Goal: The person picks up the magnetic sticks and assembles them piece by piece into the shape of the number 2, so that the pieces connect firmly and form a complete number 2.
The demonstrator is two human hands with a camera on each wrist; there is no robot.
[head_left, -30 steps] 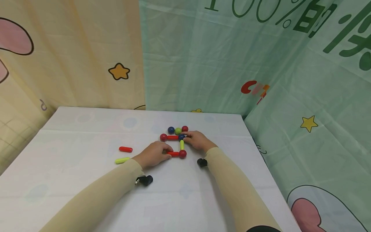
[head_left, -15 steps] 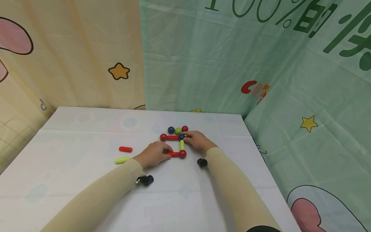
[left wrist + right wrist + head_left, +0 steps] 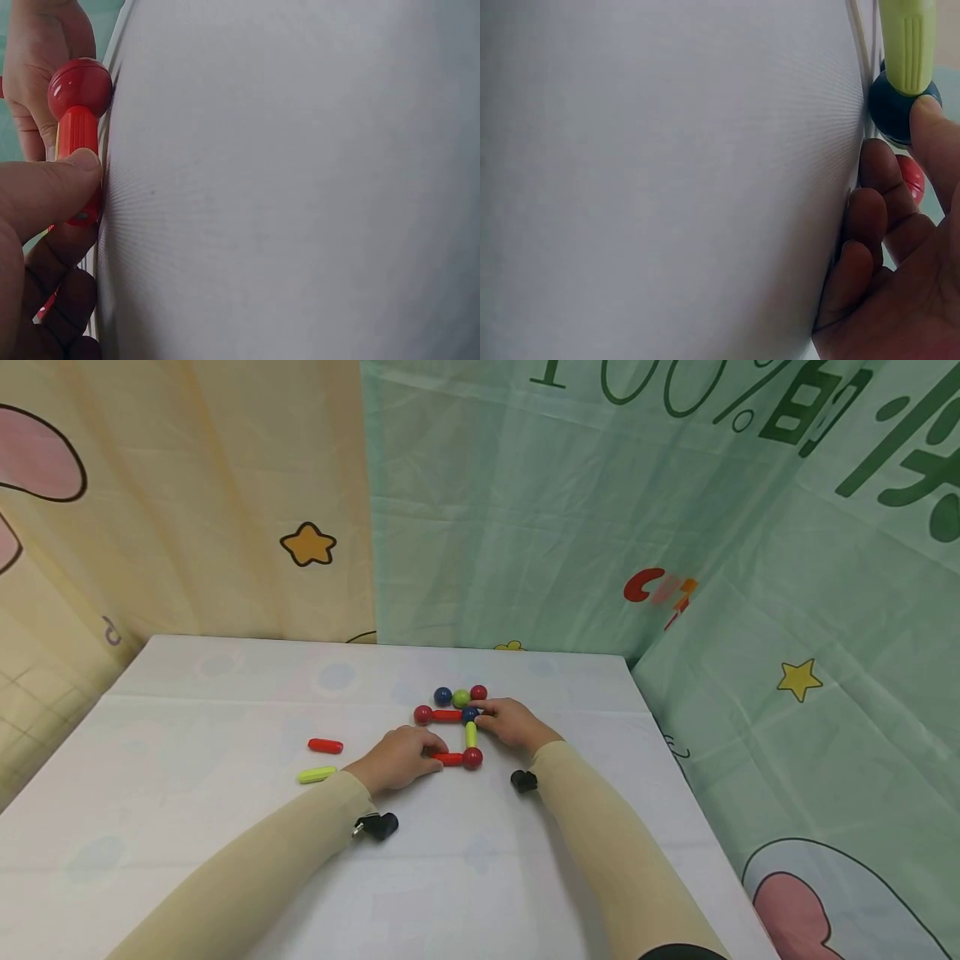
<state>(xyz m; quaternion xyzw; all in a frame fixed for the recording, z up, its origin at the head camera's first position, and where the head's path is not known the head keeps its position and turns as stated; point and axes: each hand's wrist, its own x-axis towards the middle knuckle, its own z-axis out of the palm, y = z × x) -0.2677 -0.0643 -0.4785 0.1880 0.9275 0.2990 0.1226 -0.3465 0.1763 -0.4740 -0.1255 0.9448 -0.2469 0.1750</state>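
My left hand (image 3: pixel 397 757) pinches a red rod (image 3: pixel 77 131) between thumb and fingers. That rod's far end meets a red ball (image 3: pixel 472 758), from which a yellow-green rod (image 3: pixel 471 735) runs back to a dark blue ball (image 3: pixel 892 112). Thumb and fingertips of my right hand (image 3: pixel 513 723) grip this blue ball. Leftward from it, a second red rod (image 3: pixel 447 716) leads to another red ball (image 3: pixel 423 715). Joined, these pieces form a shape with its open side to the left, low over the white tabletop. The left end of the pinched rod is hidden by my fingers in the head view.
Just behind the joined pieces sit a loose blue ball (image 3: pixel 442 697), a green ball (image 3: pixel 461 699) and a red ball (image 3: pixel 478 692). Left of my left hand lie a loose red rod (image 3: pixel 325 746) and a yellow-green rod (image 3: pixel 317 775). Printed curtains (image 3: pixel 495 527) hang around the white table (image 3: pixel 225 718).
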